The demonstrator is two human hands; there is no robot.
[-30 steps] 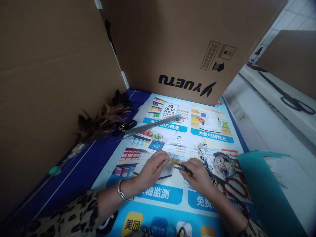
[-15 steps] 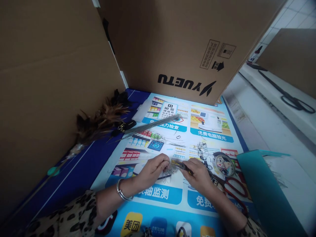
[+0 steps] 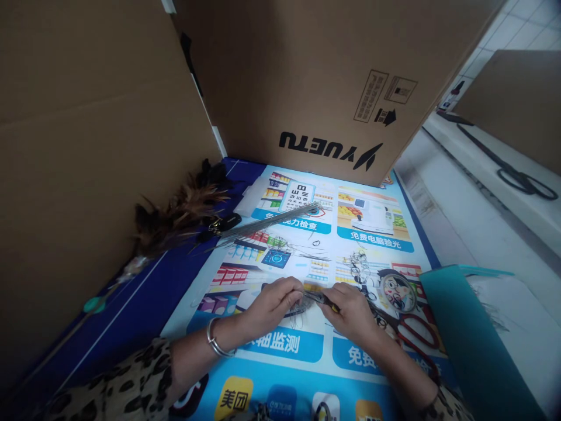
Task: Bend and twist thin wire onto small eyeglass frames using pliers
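Near the middle of the printed mat, my left hand (image 3: 277, 304) is closed in a pinch on a small piece of thin wire, mostly hidden by the fingers. My right hand (image 3: 350, 313) is wrapped round dark pliers (image 3: 319, 297), whose jaws point left and meet the wire at my left fingertips. Beneath them lies a small tangle of wire (image 3: 299, 309). Beyond the hands a bundle of long grey wires (image 3: 272, 222) lies aslant. Curled wire pieces (image 3: 360, 269) are spread to the right of it.
Cardboard walls (image 3: 280, 70) stand behind and at the left. Brown feathers (image 3: 179, 204) lie at the left. On the right are a round container (image 3: 398, 292), red-handled scissors (image 3: 418, 331) and a teal box (image 3: 473, 327). Black scissors (image 3: 517, 175) rest on a ledge.
The pliers have shifted slightly, and their jaws now touch the wire at my left fingertips. Both hands have moved a little downward.
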